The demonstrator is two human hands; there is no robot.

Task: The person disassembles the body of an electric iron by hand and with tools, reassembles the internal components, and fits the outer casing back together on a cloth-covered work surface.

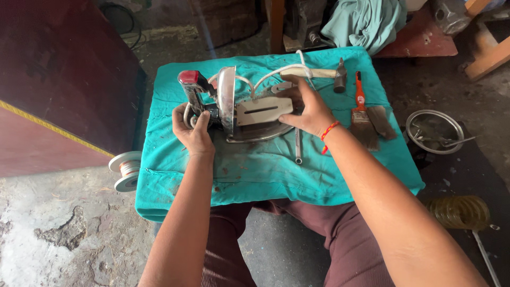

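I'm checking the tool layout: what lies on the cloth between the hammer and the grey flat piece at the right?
In the head view, a paintbrush with an orange handle lies between the hammer and the grey flat piece.
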